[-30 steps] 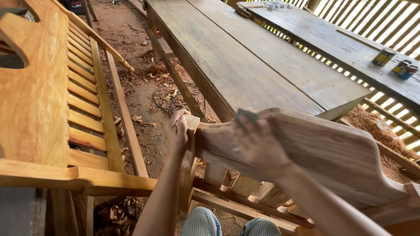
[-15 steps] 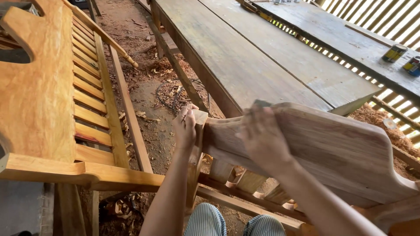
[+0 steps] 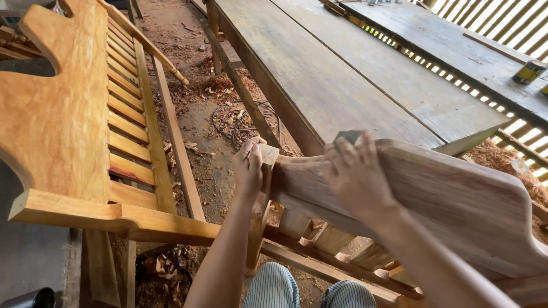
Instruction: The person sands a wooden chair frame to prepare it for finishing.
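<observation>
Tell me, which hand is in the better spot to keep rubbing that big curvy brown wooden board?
Probably the right hand. It lies flat on the curvy brown wooden board, pressing a small dark sanding pad at its top edge. The left hand only grips the board's pale end, steadying it.

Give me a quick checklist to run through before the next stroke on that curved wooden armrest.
1. Left hand steadying the armrest's end: ok.
2. Right hand flat on the armrest with a dark sanding pad under the fingers: ok.
3. Pad's grit condition: cannot tell.
4. Armrest fixed firmly to its frame: cannot tell.
5. Workbench edge close beside the right hand: not ok.
6. Floor littered with shavings: not ok.
</observation>
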